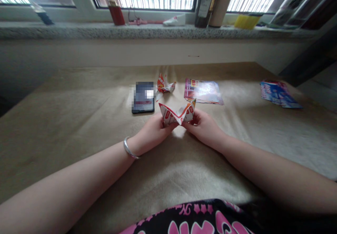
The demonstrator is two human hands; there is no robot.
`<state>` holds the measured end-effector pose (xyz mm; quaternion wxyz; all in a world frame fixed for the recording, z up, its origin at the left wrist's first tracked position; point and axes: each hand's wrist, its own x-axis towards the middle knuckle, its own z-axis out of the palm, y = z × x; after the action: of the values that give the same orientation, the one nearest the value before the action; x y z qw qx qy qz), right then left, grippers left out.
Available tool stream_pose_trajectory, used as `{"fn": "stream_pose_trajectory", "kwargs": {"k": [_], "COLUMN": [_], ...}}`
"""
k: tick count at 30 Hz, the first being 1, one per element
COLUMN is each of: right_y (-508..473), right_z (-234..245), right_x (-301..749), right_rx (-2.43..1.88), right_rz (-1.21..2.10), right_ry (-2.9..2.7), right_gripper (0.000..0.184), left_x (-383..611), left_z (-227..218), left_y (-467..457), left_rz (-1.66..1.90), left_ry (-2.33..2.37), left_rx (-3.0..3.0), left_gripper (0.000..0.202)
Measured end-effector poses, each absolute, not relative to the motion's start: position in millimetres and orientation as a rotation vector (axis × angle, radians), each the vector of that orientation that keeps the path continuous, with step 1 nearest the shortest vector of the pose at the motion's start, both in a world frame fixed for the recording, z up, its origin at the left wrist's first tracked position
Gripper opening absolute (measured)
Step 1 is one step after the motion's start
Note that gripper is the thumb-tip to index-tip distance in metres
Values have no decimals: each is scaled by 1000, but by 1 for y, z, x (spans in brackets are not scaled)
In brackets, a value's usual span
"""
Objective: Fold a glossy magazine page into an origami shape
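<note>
Between my hands is a folded paper shape [178,115], white with red print and a red edge, its two sides rising to points in a V. My left hand [156,128], with a silver bangle at the wrist, grips its left side. On the right side my right hand [203,124] pinches it, thumb toward the middle. The fingers behind the paper are partly hidden. Just beyond it stands another folded paper figure [165,85], orange, red and white, with pointed tips. A phone [143,100] with a blurred-out screen lies to its left.
A stack of printed flyers [204,92] lies right of the figure on the brown-covered table [79,128]. Blue leaflets [280,94] rest farther right. On the granite windowsill [86,31] stand a red container [116,13], a dark bottle [206,6] and a yellow box [246,21].
</note>
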<state>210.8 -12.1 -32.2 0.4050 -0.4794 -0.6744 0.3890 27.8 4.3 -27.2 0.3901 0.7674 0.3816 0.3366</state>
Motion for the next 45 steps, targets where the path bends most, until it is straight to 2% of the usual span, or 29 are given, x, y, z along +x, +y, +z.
{"fn": "stream_pose_trajectory", "kwargs": {"k": [8,20,28,34,38,45], "right_y": [-15,-11,-16,-16,-18,-19], "right_z": [-27,-33,-26,-27,-30,-25], "right_x": [213,216,213,214,214,213], "right_rx": [-1115,-1084,-1126,-1135,-1034,-990], "right_rz": [959,1055,1003,930,995,754], "right_ry": [-1793,-1631,-1676,-1700,-1528,-1597], "right_gripper": [15,19,15,14,23,9], "left_x": [28,26,26,28,25,24], "left_z": [-25,-29,-25,-25,-24,-26], "left_y": [3,8,-3,-5,-2,-4], "left_rz": [794,1104,940,1206,1237,1293], "left_ry": [939,805,858,705,774,803], "left_rx": [2092,1648,1844,1661,1682,1985], "left_gripper": [12,16,12,9,7,7]}}
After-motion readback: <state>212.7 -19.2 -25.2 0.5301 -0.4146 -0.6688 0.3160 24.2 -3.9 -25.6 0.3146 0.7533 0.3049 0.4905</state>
